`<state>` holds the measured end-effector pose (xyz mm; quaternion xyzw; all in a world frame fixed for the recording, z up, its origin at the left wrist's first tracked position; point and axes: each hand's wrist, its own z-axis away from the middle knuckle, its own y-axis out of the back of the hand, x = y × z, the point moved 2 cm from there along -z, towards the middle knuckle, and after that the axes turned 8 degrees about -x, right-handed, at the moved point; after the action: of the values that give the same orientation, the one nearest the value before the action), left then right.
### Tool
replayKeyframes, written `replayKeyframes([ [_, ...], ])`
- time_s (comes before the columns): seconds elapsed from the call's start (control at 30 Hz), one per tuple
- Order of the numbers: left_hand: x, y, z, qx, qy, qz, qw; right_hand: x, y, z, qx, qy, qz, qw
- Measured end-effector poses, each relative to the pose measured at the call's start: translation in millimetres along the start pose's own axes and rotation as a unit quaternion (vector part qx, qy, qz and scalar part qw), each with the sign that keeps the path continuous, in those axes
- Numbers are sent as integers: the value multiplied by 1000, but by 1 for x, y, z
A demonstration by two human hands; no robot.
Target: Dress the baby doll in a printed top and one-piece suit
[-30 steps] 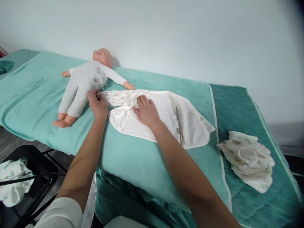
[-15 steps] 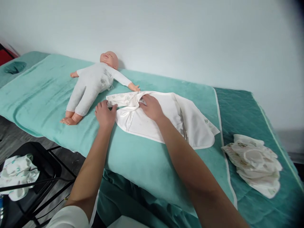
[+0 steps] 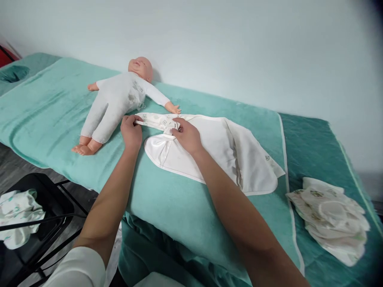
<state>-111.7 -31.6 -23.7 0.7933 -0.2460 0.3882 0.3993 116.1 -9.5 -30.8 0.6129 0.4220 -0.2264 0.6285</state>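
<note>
In the grip, the cloth (image 3: 215, 137) is showing little greenish pictures on white. Right of the grip, it is looking mostly white (one tiny picture is peeking out). Left of the grip, the doll (image 3: 115, 91) is wearing white. Under the grip, the sheet (image 3: 167, 199) is looking minty green.

The right hand (image 3: 188, 136) hides a bit of the white cloth (image 3: 212, 139), and the fingers of the left hand (image 3: 131, 130) cover its tip. The little pictures on it are too tiny to make out. At the lower left, the edge cuts off the black chair (image 3: 56, 201) and the printed cloth (image 3: 20, 217). A red thing (image 3: 6, 59), upper left, is cut off too.
</note>
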Motion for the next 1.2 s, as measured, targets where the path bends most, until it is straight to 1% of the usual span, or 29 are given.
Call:
replayKeyframes([
  [0.07,-2,-2,-5,19,-2,9,1000,5,2,-1,20,-1,-77,997],
  [0.17,-5,-3,-10,28,-1,37,999,12,8,-1,47,-11,-221,974],
  [0.23,-6,-3,-10,27,12,58,998,14,10,-1,33,-32,-319,947],
  [0.3,-8,-2,-9,25,26,86,996,11,10,1,-7,-53,-415,908],
  [0.37,-8,-2,-6,22,36,133,990,7,10,3,-49,-64,-484,871],
  [0.43,-8,-2,-2,19,54,180,982,1,10,5,-74,-70,-518,849],
  [0.5,-7,-2,3,15,67,188,980,-3,12,7,-87,-83,-539,834],
  [0.57,-5,-1,8,2,60,155,986,-6,12,8,-85,-105,-559,818],
  [0.67,-2,1,11,-28,47,104,993,-8,13,9,-58,-130,-584,799],
  [0.73,-1,2,13,-43,56,87,994,-8,12,10,-53,-122,-593,794],
  [0.8,0,4,13,-43,66,67,995,-8,11,11,-63,-109,-594,795],
  [0.97,2,5,7,0,78,34,996,-6,10,11,-100,-119,-575,803],
  [1.03,0,2,2,7,82,46,996,-7,11,11,-123,-124,-565,806],
  [1.1,-5,-1,-4,9,82,71,994,-8,11,10,-129,-125,-558,810],
  [1.2,-10,-5,-9,15,71,96,993,-9,12,12,-100,-130,-549,820],
])
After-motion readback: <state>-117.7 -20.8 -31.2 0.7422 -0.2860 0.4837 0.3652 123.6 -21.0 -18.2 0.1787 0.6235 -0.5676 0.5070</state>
